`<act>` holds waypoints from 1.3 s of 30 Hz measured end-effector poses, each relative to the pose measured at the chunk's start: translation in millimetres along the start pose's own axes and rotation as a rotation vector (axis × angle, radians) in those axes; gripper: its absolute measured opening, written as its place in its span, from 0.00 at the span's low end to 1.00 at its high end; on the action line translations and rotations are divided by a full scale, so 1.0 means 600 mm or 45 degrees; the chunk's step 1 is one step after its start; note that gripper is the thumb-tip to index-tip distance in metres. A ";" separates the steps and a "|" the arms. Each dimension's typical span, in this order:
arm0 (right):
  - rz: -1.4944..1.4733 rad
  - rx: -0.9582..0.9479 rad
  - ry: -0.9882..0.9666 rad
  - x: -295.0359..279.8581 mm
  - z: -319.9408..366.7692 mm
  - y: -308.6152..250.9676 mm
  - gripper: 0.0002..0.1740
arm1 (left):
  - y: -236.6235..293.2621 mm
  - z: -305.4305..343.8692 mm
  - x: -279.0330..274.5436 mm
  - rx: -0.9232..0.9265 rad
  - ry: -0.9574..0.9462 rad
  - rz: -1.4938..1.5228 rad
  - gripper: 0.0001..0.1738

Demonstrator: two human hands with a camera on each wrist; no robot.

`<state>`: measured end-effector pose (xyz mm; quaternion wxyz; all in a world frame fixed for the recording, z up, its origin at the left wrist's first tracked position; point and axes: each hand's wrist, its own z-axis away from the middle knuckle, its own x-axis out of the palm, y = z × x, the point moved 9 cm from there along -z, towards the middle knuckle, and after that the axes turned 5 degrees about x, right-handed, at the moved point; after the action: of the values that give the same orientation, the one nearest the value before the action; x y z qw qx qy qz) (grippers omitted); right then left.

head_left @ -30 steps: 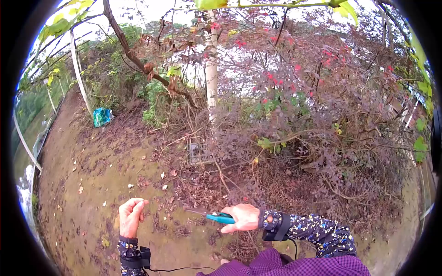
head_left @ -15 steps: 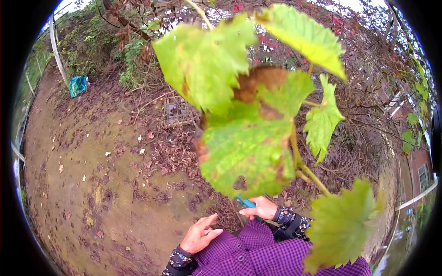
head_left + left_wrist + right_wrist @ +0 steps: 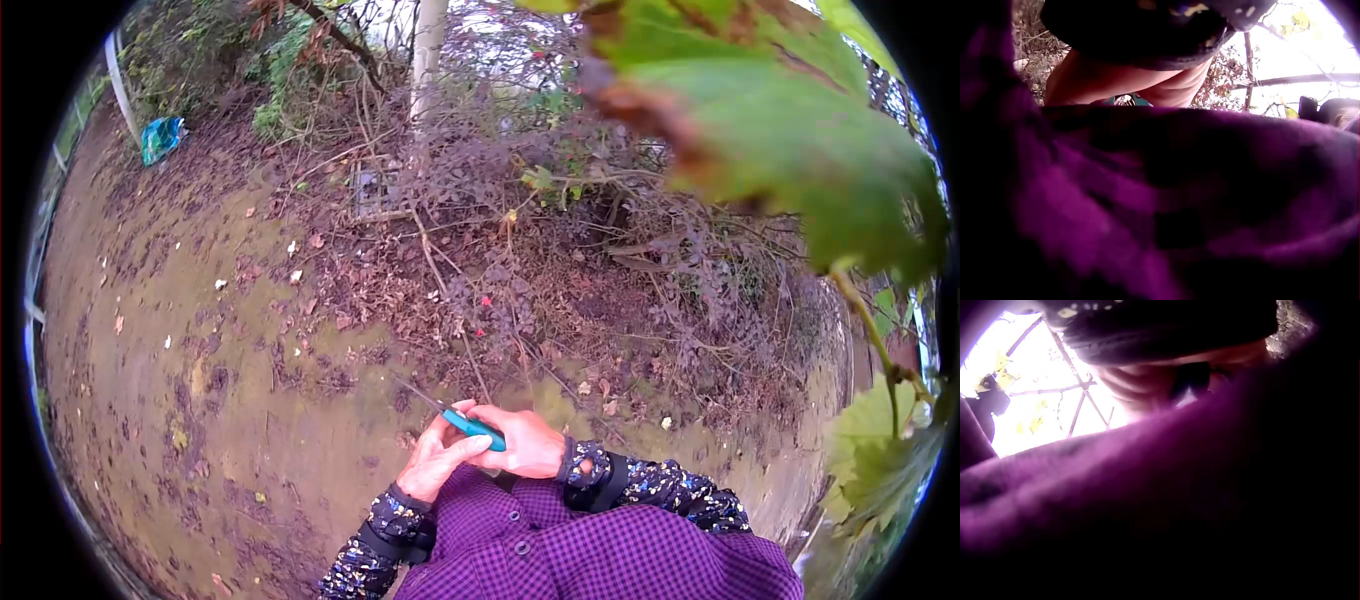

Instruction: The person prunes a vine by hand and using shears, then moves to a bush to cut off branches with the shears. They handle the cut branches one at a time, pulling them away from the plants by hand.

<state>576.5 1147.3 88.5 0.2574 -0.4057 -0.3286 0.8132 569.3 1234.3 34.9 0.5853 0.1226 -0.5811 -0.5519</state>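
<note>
Teal-handled pruning shears [image 3: 474, 429] with a thin dark blade are held in front of my waist, the blade pointing up and to the left. My right hand [image 3: 527, 444] grips the handle end from the right. From the left, my left hand [image 3: 430, 462] also holds the shears, its thumb lying along the teal handle and its fingers partly hidden behind it. In the left wrist view, purple checked cloth [image 3: 1147, 181] covers most of the picture, and a bit of teal handle [image 3: 1140, 101] shows beside the hand. Cloth also hides much of the right wrist view.
Large green-brown vine leaves [image 3: 770, 140] hang close at the upper right. Beyond the hands spreads a purple-leaved shrub [image 3: 700, 240] with a pale trunk [image 3: 427, 60] by it. A blue-green bag [image 3: 160, 140] lies far left on the mossy, leaf-strewn ground [image 3: 130, 400].
My hands have come together at my waist, the left now holding the shears as well. The view has tilted downward, and the vine leaves have shifted to the right.
</note>
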 end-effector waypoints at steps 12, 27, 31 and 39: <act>-0.115 -0.039 -0.178 0.073 -0.025 -0.010 0.37 | -0.021 0.043 -0.044 0.169 0.293 0.153 0.33; -0.442 -0.122 -0.466 0.132 -0.059 -0.010 0.46 | 0.006 0.077 -0.089 0.202 0.505 0.069 0.36; -0.381 -0.200 -0.454 0.124 -0.077 -0.009 0.46 | 0.016 0.056 -0.095 0.198 0.512 -0.007 0.33; -0.623 -0.112 -0.440 0.074 -0.133 0.034 0.44 | 0.022 -0.038 -0.110 0.092 0.455 -0.248 0.31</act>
<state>615.7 1190.5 15.1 0.3681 -0.1807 -0.4903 0.7691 613.6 1279.6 2.5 0.6181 0.2953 -0.4728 -0.5542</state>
